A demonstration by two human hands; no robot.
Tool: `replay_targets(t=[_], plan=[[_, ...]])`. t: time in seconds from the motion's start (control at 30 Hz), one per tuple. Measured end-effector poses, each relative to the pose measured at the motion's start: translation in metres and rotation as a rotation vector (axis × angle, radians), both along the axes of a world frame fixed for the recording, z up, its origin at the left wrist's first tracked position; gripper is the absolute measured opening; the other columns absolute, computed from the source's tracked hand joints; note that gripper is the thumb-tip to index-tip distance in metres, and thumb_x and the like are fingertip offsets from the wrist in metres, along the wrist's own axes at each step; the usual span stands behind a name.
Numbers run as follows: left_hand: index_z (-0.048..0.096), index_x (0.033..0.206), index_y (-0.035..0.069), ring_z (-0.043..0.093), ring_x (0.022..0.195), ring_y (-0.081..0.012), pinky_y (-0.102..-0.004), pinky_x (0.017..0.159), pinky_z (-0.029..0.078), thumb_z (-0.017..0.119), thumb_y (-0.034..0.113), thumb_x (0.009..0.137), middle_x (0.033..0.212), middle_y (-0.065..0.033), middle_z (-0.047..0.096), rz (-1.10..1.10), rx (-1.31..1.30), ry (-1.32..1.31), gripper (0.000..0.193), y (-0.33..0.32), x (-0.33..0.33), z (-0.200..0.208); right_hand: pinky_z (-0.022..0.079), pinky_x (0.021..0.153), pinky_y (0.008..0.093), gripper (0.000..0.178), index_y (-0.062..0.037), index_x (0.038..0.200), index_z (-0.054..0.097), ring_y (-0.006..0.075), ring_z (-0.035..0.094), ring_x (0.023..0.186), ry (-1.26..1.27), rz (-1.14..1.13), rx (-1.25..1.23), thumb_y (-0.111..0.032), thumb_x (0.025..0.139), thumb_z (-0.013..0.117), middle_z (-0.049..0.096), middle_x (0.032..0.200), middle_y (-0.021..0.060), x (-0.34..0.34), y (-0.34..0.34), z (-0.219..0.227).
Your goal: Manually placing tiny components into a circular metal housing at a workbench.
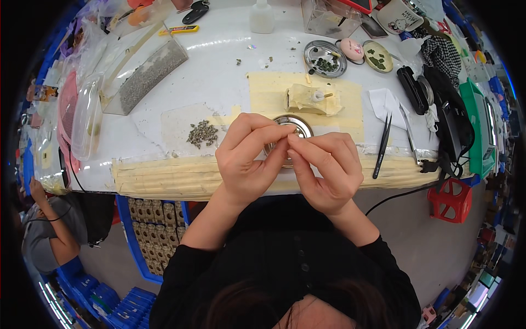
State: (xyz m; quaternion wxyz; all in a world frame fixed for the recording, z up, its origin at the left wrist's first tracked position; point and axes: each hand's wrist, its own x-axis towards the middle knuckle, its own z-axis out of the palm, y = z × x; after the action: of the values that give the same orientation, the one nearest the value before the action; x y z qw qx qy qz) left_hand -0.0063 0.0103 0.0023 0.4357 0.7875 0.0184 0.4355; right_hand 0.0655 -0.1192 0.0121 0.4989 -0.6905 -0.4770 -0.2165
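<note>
My left hand (249, 156) and my right hand (326, 164) meet fingertip to fingertip above a round metal dish (298, 124) on the white table (219, 77). Both pinch something very small between thumb and forefinger; it is too tiny to make out. A heap of small grey-green parts (203, 133) lies on a clear sheet just left of my left hand. Beyond the dish a small white fixture (309, 98) is held down by yellowish tape.
Black tweezers (382, 145) lie to the right. At the back stand two round tins (325, 58) of dark parts, a white bottle (261, 16) and a clear box (329, 16). Plastic trays (145, 74) fill the left side. A red stool (450, 200) and another person (46, 225) are below.
</note>
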Motion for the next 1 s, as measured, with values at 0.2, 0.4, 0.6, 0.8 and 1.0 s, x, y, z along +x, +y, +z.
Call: replay_targets(t=[0.2,0.4,0.6,0.8,1.0], plan=[[0.071,0.093,-0.003,0.06,0.076,-0.0178,-0.0264,0.067,0.047,0.073,-0.012,0.071,0.085,-0.0087,0.062,-0.02,-0.045,0.02,0.024,-0.001,-0.003,0.0,0.045,0.058,0.0294,0.034,-0.0034,0.102,0.074,0.0211,0.057,0.067,0.082,-0.018,0.006,0.001,0.069,0.078,0.065,0.079,0.0058,0.003,-0.001,-0.003],[0.072,0.092,0.0,0.059,0.07,-0.0202,-0.0288,0.058,0.046,0.077,-0.008,0.067,0.08,-0.0069,0.062,0.033,0.156,-0.09,0.026,-0.002,0.003,0.0,0.047,0.059,0.027,0.018,0.0001,0.093,0.07,0.0162,0.059,0.066,0.383,0.017,-0.008,0.001,0.076,0.076,0.066,0.079,0.0062,0.001,-0.003,0.005],[0.072,0.094,0.0,0.059,0.071,-0.0208,-0.0301,0.059,0.047,0.077,-0.007,0.066,0.08,-0.0063,0.062,-0.005,0.225,-0.103,0.029,-0.002,0.004,-0.001,0.049,0.064,0.0223,0.006,0.0023,0.09,0.067,0.0096,0.061,0.068,0.798,0.177,-0.001,-0.003,0.087,0.069,0.067,0.081,0.0044,0.008,-0.015,0.003],[0.074,0.095,0.003,0.06,0.072,-0.0174,-0.028,0.06,0.048,0.077,-0.006,0.07,0.082,-0.0055,0.062,-0.17,-0.008,-0.036,0.026,0.003,-0.003,0.002,0.049,0.065,0.023,0.011,0.0009,0.097,0.065,0.0086,0.06,0.071,1.458,0.548,0.114,-0.01,0.094,0.065,0.066,0.082,0.0038,0.014,-0.02,0.007],[0.074,0.094,0.002,0.06,0.073,-0.0163,-0.0272,0.061,0.048,0.077,-0.006,0.072,0.082,-0.0056,0.063,-0.154,-0.05,-0.026,0.024,0.002,-0.003,0.003,0.049,0.065,0.023,0.012,0.0012,0.1,0.064,0.0085,0.059,0.072,1.487,0.557,0.203,-0.01,0.095,0.064,0.066,0.084,0.0043,0.008,-0.013,0.001]])
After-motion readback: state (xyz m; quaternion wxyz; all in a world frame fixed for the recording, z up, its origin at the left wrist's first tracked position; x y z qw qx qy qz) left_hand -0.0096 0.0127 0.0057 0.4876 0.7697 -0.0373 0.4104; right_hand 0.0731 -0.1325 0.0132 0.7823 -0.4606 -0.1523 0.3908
